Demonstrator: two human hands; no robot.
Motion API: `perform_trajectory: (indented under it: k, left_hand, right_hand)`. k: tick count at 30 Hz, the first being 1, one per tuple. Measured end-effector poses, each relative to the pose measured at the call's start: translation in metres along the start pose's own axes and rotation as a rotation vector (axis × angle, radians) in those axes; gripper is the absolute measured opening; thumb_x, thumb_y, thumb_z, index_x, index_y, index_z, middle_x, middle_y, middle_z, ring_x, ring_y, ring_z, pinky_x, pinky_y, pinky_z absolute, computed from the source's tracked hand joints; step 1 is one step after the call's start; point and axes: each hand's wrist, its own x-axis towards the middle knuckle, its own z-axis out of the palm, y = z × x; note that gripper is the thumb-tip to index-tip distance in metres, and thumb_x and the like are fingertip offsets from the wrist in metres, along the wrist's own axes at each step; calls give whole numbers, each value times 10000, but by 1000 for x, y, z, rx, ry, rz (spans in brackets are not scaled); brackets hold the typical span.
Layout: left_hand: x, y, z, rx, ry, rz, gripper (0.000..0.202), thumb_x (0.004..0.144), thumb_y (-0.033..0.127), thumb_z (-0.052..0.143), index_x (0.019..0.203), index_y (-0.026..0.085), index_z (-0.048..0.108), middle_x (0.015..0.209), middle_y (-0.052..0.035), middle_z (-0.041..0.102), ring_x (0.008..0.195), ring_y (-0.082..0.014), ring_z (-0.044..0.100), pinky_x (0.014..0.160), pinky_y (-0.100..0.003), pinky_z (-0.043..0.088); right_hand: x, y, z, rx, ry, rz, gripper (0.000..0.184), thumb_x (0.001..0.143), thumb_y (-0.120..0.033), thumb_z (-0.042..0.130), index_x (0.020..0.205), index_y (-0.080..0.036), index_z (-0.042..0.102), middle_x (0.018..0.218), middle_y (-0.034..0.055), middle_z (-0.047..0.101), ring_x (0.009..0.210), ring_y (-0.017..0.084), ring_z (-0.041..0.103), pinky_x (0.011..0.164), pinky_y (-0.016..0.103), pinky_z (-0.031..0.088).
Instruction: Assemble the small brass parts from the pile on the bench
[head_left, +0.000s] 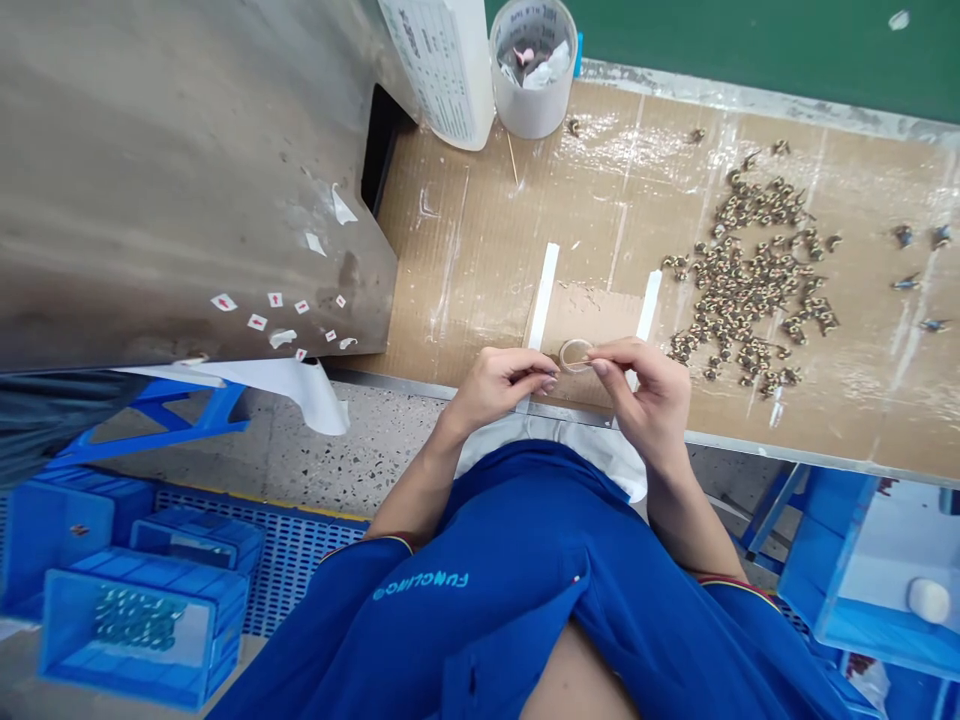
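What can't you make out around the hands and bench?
Head view:
- Ring: the right hand's fingers hide its grip; whether the left hand touches it is unclear.
- Small brass-coloured parts: too small to show their exact shape.
- Contents of the blue crate: too blurred to identify.
- Label on the white container: too small to read, cut off by the top edge.

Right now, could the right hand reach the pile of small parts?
Probably yes: the right hand sits near the pile, with only a flat tape strip between, though it's holding a ring.
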Motion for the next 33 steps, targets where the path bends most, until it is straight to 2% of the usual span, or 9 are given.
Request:
perform_trajectory:
  k: [5, 8, 10, 12, 16, 18, 21, 26, 33]
  left_hand:
    - [-1, -2, 0, -66, 11, -36, 207, 936, 332, 725, 918, 132, 773, 843, -74, 781, 752, -146, 772, 695, -218, 663]
    - [-1, -3, -1, -64, 17, -28, 190, 923, 320, 741, 913, 134, 775, 831, -71, 781, 738, -145, 768, 687, -214, 661]
    - [-1, -4, -1, -45, 27, -15, 174, 914, 308, 749, 899, 137, 779, 818, -66, 780, 707, -136, 757, 667, -206, 654]
    - [-1, -6, -2, -25, 35, -6, 166, 909, 299, 751, 892, 137, 783, 829, -66, 786, 688, -130, 753, 659, -200, 650]
    - [0, -8, -3, 11, 28, 13, 147, 904, 279, 756, 895, 135, 786, 834, -68, 794, 665, -131, 754, 632, -189, 640]
    - [2, -7, -4, 28, 18, 17, 135, 896, 267, 761, 894, 135, 786, 816, -64, 791, 645, -130, 748, 610, -184, 632]
    - [4, -3, -4, 49, 11, 26, 112, 887, 245, 755, 883, 137, 784, 815, -62, 794, 637, -132, 747, 597, -184, 629]
    - [5, 0, -3, 73, 21, 37, 94, 881, 228, 748, 869, 140, 782, 804, -59, 792, 635, -137, 750, 600, -193, 637]
    - [4, 0, -2, 61, 35, 47, 86, 886, 222, 745, 868, 142, 773, 795, -52, 787, 621, -126, 744, 582, -174, 625]
  right_hand:
    - [-1, 10, -3, -71, 78, -41, 150, 1005, -274, 639, 906, -254, 751, 833, 42, 730, 738, 174, 668, 592, 308, 519]
    - [-4, 13, 0, -105, 16, -59, 122, 1002, -269, 641, 1046, -260, 754, 946, 55, 721, 776, 170, 662, 626, 310, 539]
    - [-6, 17, -2, -115, -16, -45, 197, 1011, -301, 624, 1176, -260, 724, 1043, 70, 720, 780, 167, 658, 638, 317, 551]
    - [-10, 23, -13, -163, 19, -5, 231, 1025, -335, 593, 1211, -254, 704, 1059, 73, 720, 764, 167, 650, 635, 320, 547]
    - [-23, 43, -54, -362, 209, 87, 165, 1018, -324, 599, 991, -236, 735, 861, 41, 708, 715, 174, 622, 612, 309, 495]
    - [-31, 52, -73, -429, 233, 115, 148, 999, -291, 622, 918, -233, 732, 798, 26, 693, 665, 166, 595, 589, 302, 471]
    - [-37, 58, -88, -451, 137, 112, 128, 987, -243, 621, 947, -244, 742, 867, 35, 709, 728, 177, 638, 643, 320, 511]
    - [-30, 60, -91, -432, -83, 52, 214, 1025, -226, 554, 1009, -278, 761, 993, 58, 717, 949, 224, 701, 820, 397, 571]
    - [-24, 71, -93, -547, -148, 51, 168, 997, -219, 586, 1006, -241, 752, 975, 80, 730, 926, 245, 699, 799, 392, 571]
